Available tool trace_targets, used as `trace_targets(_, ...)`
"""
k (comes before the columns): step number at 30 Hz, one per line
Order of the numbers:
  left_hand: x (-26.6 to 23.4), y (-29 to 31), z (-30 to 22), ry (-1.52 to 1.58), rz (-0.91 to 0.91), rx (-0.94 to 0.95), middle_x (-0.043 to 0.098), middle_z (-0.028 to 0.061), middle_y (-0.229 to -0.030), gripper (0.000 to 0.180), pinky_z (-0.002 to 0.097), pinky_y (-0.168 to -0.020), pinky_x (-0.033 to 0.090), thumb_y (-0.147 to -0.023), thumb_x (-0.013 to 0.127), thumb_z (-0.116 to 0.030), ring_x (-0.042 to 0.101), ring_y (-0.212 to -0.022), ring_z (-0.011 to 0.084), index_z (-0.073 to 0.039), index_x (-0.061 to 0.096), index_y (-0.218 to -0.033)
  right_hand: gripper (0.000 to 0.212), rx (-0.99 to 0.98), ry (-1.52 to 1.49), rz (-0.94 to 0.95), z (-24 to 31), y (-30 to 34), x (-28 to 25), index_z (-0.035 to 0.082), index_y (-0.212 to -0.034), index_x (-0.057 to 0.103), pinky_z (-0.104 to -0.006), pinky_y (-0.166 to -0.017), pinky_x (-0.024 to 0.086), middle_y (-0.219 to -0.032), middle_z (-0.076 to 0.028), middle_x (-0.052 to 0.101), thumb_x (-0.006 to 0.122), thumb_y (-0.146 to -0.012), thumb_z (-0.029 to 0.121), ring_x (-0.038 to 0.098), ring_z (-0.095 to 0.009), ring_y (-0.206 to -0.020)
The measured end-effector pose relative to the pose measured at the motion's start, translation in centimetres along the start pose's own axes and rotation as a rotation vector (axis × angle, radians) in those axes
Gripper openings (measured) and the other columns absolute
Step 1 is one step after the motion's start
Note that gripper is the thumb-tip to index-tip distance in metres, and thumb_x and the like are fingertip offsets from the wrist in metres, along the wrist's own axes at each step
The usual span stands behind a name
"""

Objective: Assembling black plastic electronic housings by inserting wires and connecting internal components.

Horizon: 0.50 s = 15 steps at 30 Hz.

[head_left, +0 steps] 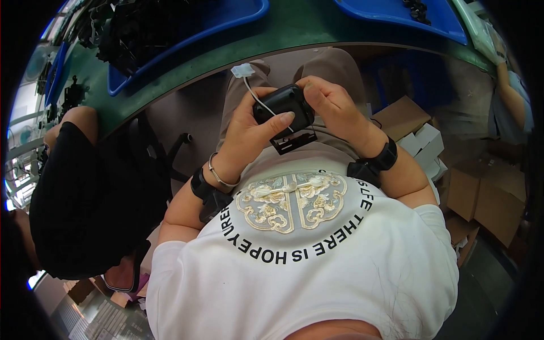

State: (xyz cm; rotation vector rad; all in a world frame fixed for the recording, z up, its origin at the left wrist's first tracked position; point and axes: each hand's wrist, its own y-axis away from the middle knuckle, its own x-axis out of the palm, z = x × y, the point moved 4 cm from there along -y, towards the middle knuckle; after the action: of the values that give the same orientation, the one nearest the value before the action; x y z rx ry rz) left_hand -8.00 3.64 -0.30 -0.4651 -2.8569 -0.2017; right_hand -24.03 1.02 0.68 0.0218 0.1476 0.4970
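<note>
A glossy black housing (283,106) sits over the lap, clamped between the left hand (249,131) and the right hand (331,105), left thumb across its face. A thin white cable (258,99) with a small white plug runs up from it. Beyond the knees curves a green worktop (238,51) carrying smooth blue trays (187,42) of black parts; brown cardboard boxes (481,198) lie on the floor at right.

Both forearms rise from the lower edge and bend inward over the lap — left hand (249,133) curled, thumb laid flat across the front; right hand (334,107) closed opposite it, fingers bent, both wrists strapped, hands nearly touching
</note>
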Motion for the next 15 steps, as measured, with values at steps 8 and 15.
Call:
trace_targets(8,0.0,0.0,-0.1,0.01,-0.006,-0.015,0.057,0.0054,-0.095,0.043,0.0218,-0.071,0.05,-0.08,0.07,-0.014,0.058,-0.082,0.0096,-0.001,0.045,-0.112,0.04,-0.03,0.01,-0.03,0.0,-0.3,0.1,0.0,-0.104,0.056,-0.0217,-0.068,0.041,-0.083,-0.002,0.056,0.044,-0.096,0.038,0.048,-0.008,-0.076)
trace_targets(15,0.1,-0.3,-0.3,-0.004,0.004,-0.007,0.057,0.0072,-0.097,0.044,0.0226,-0.071,0.051,-0.08,0.07,-0.014,0.059,-0.083,0.0102,0.0,0.044,-0.113,0.042,0.02,0.067,-0.028,-0.1,-0.8,-0.4,-0.001,-0.104,0.056,-0.0219,-0.066,0.041,-0.079,-0.001,0.055,0.044,-0.095,0.039,0.049,-0.008,-0.074)
